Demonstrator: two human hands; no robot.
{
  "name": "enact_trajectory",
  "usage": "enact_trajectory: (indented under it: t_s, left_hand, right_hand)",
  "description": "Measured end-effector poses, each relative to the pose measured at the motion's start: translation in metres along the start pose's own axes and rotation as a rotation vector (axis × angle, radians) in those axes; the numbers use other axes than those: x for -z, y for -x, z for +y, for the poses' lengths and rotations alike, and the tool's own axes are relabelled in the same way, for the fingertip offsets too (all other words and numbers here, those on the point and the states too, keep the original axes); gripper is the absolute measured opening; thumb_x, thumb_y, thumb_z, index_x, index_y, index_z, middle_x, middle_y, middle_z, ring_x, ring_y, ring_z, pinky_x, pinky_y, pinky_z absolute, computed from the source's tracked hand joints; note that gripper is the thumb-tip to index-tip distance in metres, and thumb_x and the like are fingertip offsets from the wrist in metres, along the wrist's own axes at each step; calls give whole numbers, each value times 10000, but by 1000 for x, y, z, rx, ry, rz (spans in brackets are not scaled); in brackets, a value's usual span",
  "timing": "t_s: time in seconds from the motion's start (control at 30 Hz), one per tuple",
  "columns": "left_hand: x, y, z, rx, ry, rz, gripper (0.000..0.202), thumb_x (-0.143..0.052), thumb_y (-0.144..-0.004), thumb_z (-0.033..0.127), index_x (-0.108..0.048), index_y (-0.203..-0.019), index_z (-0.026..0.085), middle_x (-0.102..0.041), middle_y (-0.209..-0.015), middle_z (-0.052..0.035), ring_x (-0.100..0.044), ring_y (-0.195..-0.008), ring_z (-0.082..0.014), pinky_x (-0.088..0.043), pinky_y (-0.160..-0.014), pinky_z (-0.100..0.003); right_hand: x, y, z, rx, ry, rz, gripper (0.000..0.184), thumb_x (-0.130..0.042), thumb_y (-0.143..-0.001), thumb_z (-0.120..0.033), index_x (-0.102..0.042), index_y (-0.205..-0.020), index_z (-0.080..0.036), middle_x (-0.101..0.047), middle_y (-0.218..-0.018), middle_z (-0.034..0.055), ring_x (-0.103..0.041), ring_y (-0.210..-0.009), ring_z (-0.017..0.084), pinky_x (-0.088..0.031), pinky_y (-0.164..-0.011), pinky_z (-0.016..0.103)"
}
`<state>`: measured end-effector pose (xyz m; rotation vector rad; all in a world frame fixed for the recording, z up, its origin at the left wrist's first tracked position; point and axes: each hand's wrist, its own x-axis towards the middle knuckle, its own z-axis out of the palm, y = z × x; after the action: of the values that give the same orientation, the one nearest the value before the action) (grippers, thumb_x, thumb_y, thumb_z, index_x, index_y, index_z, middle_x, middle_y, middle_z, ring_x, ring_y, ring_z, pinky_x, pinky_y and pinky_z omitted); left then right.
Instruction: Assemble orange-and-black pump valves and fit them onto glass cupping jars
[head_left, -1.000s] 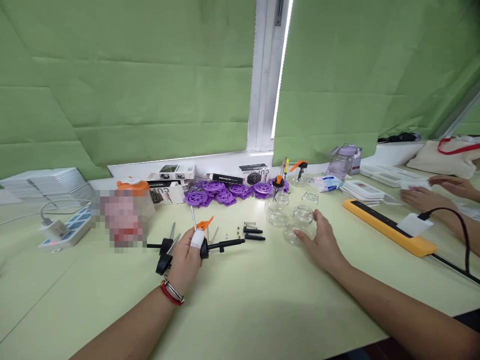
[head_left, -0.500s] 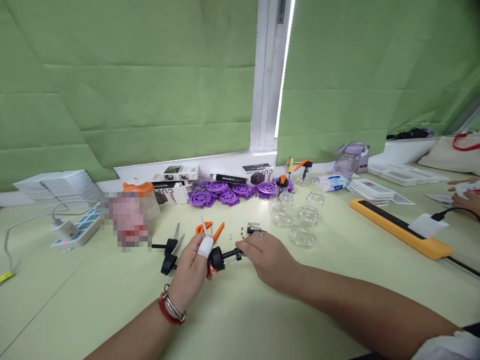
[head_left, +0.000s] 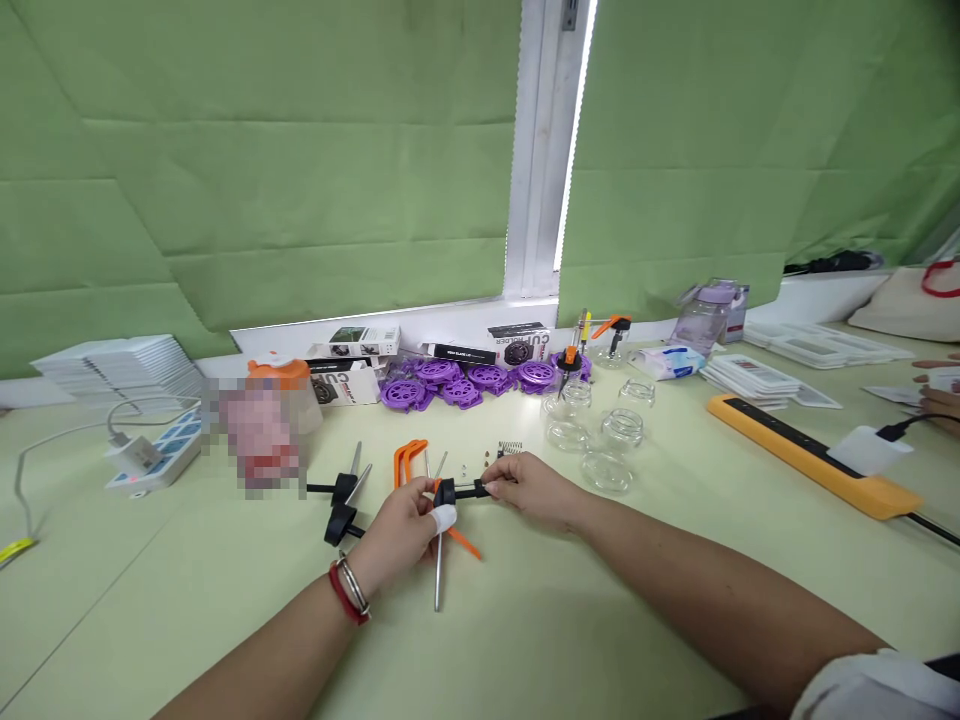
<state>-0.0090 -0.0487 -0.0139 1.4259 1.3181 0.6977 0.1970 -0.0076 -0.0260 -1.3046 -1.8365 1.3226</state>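
Note:
My left hand point(head_left: 409, 520), its thumb wrapped in white, is closed around a black cap assembly point(head_left: 445, 492). A metal tube point(head_left: 438, 580) points from it toward me, and an orange lever point(head_left: 465, 543) slants out below. My right hand point(head_left: 536, 490) pinches the far end of the black rod point(head_left: 469, 490) that sticks out of the cap to the right. Left of my hands lie two similar black caps point(head_left: 341, 522) with metal tubes. Behind them are orange levers point(head_left: 409, 460), a coil spring point(head_left: 510, 447) and several tiny parts point(head_left: 464, 470).
Several glass jars point(head_left: 607, 470) stand to the right, with purple plastic parts point(head_left: 461, 388) and boxes point(head_left: 349, 383) along the back. A yellow power strip point(head_left: 810, 460) lies at the right and a white one point(head_left: 169, 460) at the left. Another person's hand point(head_left: 941, 380) shows at the right edge.
The assembly has turned in my left hand: its metal tube now points toward me instead of away, and the orange lever has swung down to the right. My right hand stays at the rod's end.

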Motion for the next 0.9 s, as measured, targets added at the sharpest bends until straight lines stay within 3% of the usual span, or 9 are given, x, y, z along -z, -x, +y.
enact_trajectory:
  t_s: [0.07,0.2,0.43,0.6,0.9]
  left_hand:
    - [1,-5,-4,61,-3,-29,381,-616,-701,416,-543,-964,151,-487,-621,36,-477,-509,-123,-409,-469,-252]
    - [4,-8,-8,30,-25,0,398,-617,-692,486,-573,-899,148,-447,-617,42,-410,-501,-103,-359,-450,-233]
    - [8,-13,-8,1,-227,-20,366,-511,-762,522,-551,-716,162,-343,-542,50,-287,-482,-101,-246,-465,-244]
    - [1,-16,-7,-30,-369,88,309,-490,-775,444,-464,-614,181,-358,-564,28,-301,-519,-118,-244,-496,-259]
    - [-6,-16,-8,-57,-376,162,308,-479,-781,444,-525,-647,170,-388,-549,19,-324,-516,-130,-252,-504,-267]
  right_hand:
    - [-4,-3,11,21,-20,17,154,-572,-761,-228,-645,-882,-167,-583,-763,1,-507,-691,127,-385,-655,255]
    - [-8,-5,21,34,-8,8,173,-568,-759,-180,-629,-920,-177,-626,-883,25,-557,-802,152,-411,-733,281]
    - [-14,-8,16,26,83,90,305,-582,-746,-123,-548,-1043,-190,-578,-739,-16,-519,-647,124,-394,-615,258]
    - [-23,-17,11,-6,100,122,323,-581,-731,-89,-556,-1039,-184,-582,-751,-5,-528,-655,124,-391,-599,244]
    - [-29,-24,11,20,183,144,188,-562,-720,-61,-570,-865,-180,-591,-741,6,-528,-670,127,-374,-606,239]
